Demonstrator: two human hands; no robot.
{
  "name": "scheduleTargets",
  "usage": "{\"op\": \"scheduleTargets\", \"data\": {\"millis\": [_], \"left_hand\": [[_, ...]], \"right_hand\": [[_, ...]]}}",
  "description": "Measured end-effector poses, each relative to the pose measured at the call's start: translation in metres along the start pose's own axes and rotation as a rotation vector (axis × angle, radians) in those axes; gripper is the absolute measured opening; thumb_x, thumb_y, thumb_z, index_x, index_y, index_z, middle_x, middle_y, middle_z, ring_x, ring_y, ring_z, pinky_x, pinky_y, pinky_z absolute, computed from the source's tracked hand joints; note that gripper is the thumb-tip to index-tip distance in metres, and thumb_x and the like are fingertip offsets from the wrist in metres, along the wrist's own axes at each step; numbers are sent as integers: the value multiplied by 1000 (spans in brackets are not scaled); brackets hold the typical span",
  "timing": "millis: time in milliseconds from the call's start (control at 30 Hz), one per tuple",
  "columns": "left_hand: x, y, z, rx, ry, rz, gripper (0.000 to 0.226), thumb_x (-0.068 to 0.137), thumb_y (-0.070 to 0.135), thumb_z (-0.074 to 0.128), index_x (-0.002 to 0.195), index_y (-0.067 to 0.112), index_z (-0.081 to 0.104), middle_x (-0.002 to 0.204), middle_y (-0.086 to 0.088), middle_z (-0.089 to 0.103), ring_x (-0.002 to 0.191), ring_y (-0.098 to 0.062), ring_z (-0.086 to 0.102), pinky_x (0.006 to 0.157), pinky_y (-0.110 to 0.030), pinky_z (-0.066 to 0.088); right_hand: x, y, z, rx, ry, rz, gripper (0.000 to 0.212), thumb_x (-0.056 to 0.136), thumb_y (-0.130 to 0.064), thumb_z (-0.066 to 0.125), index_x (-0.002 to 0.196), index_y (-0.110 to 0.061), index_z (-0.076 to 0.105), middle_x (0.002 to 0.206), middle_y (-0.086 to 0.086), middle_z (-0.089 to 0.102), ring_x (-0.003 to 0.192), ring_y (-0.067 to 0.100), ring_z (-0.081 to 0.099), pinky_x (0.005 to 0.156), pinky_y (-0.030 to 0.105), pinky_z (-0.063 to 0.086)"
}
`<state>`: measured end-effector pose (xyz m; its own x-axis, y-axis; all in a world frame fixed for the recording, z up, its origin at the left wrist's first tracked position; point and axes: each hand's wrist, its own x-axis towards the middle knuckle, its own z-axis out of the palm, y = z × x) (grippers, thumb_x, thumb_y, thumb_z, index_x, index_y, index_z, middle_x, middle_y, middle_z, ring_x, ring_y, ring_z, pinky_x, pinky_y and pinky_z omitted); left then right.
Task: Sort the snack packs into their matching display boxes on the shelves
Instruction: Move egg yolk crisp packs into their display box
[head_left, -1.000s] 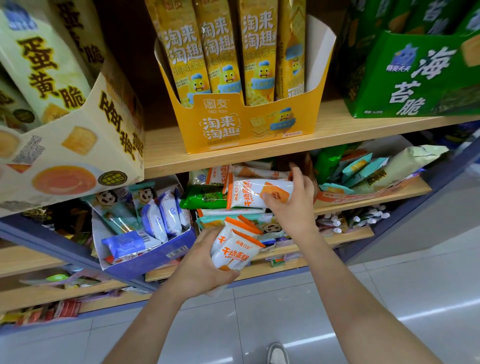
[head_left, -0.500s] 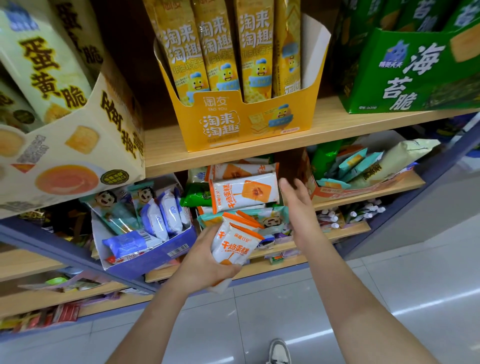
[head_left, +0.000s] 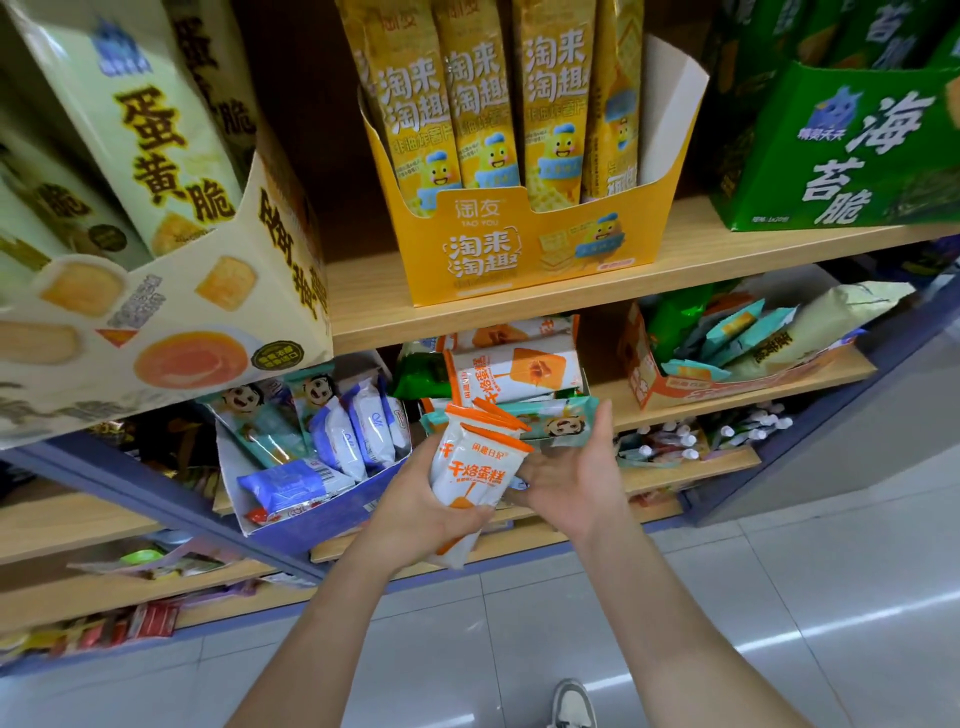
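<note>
My left hand (head_left: 415, 506) grips a small stack of white-and-orange cake packs (head_left: 475, 467) upright in front of the middle shelf. My right hand (head_left: 574, 475) is beside the stack on its right, fingers spread and relaxed, fingertips near the packs' right edge; whether they touch is unclear. Behind and above, more white-and-orange packs (head_left: 514, 371) lie flat on a pile in the shelf bay. A teal pack with a cartoon face (head_left: 558, 423) lies just under them.
A blue display box (head_left: 332, 506) with blue-white packs sits at left. An orange box (head_left: 675, 387) at right holds teal, green and pale packs. The upper shelf (head_left: 701, 260) carries a yellow box (head_left: 519, 249), a cream box (head_left: 156, 332) and a green box (head_left: 841, 150). Grey floor tiles lie below.
My right hand let go of the white-and-orange pack on the shelf pile, drew back down and came beside the stack held by my left hand. The left hand stayed roughly in place.
</note>
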<state>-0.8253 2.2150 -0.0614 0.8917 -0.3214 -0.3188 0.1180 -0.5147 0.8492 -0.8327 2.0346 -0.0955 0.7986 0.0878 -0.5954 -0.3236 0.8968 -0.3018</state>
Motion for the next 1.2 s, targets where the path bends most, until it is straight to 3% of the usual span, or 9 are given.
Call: {"op": "scheduleTargets", "data": {"millis": [133,333,500,600,767,867,967,1067,1200], "left_hand": [[-1,5,-1,18,0,-24,64,70,22,87,112,48,45,106,24,61,98,3,59,80,-22,53],[-9,11,1,-61,2,-100,62,68,22,88,115,40,51,105,18,68,93,1,66,80,-25,55],[-15,23,6,-248,54,-191,58,66,25,90,114,32,58,101,10,74,92,-10,71,86,-38,57],[-24,39,9,-434,81,-219,43,75,19,84,112,24,61,97,4,76,91,-17,73,84,-41,59],[-49,73,10,-601,44,-125,29,88,28,68,116,24,59,97,3,76,89,-17,74,75,-37,60],[-69,86,-1,-581,-64,-128,44,84,57,54,119,31,58,100,1,76,91,-20,74,81,-44,60],[-90,92,-27,-431,-97,-19,54,84,74,41,121,40,60,112,9,72,105,-13,68,92,-39,55],[-111,95,-66,-116,100,261,28,85,80,36,105,70,53,117,31,56,118,0,51,106,-42,42],[-133,94,-142,254,837,715,47,88,38,62,132,26,53,124,2,51,114,-20,53,94,-45,48]], "right_hand": [[11,-12,15,41,-1,10,93,79,-88,36,133,-15,55,119,26,68,118,44,60,107,63,36],[15,-29,42,-8,43,15,96,80,-88,34,134,-10,46,109,29,65,94,44,67,73,54,53],[13,-28,32,-93,13,8,113,70,-97,26,144,-12,45,116,24,67,104,38,66,97,54,46],[-24,-16,27,-297,-21,-15,109,72,-94,29,153,-21,28,130,22,62,108,32,65,99,52,43],[-103,15,41,-860,-216,-198,64,77,-58,65,136,-39,47,122,-9,70,109,11,68,87,30,55],[-121,17,54,-913,-246,-280,70,70,-31,75,133,-32,46,108,-11,74,100,10,71,76,23,56],[-131,24,69,-975,-269,-341,74,69,-19,88,132,-26,49,108,-3,75,99,15,72,76,25,56],[-133,35,88,-1070,-261,-440,83,57,-18,85,131,-27,49,110,-2,74,102,16,71,80,29,55],[-139,42,128,-1201,-303,-644,84,66,0,87,127,-39,44,112,-15,71,102,2,68,78,19,54]]}}
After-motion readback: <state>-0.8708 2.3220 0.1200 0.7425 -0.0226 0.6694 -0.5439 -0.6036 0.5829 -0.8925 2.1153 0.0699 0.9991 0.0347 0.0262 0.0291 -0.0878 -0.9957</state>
